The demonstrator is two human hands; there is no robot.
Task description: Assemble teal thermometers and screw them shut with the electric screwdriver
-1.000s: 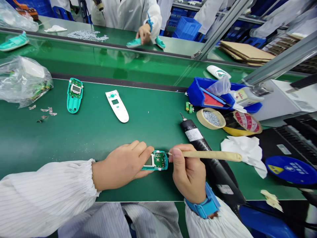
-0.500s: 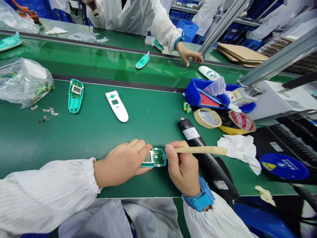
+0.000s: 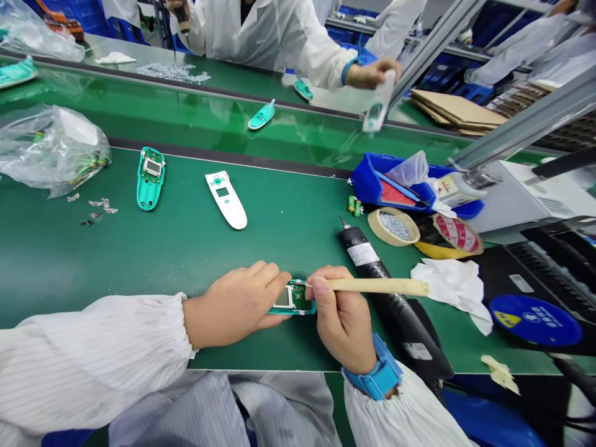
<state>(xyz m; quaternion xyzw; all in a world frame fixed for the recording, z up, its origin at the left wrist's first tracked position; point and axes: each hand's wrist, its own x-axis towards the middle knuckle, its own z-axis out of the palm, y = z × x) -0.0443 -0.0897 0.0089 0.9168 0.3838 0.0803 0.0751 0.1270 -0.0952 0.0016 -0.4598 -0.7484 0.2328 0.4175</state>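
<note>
My left hand point(image 3: 239, 304) is closed over the left part of a teal device housing point(image 3: 313, 308), pressing it on the green bench. A green circuit board point(image 3: 300, 295) with a white-framed display shows inside it. My right hand point(image 3: 342, 313) pinches a slim tool with a long beige handle point(image 3: 382, 286); its thin tip is over the board's right end, and whether it touches cannot be made out. Beyond my hands lie another teal housing with a board point(image 3: 150, 180) and a white front cover point(image 3: 226, 202).
A black electric screwdriver point(image 3: 372, 267) lies right of my right hand. Near it are a tape ring point(image 3: 372, 218) holding screws, a blue bin point(image 3: 367, 180) and small green batteries point(image 3: 354, 205). Across the belt, a co-worker's hand point(image 3: 375, 73) holds a white device.
The tool tip in my right hand has moved slightly left over the board. The co-worker's hand has lifted the white device off the belt. The teal device on the belt has shifted left.
</note>
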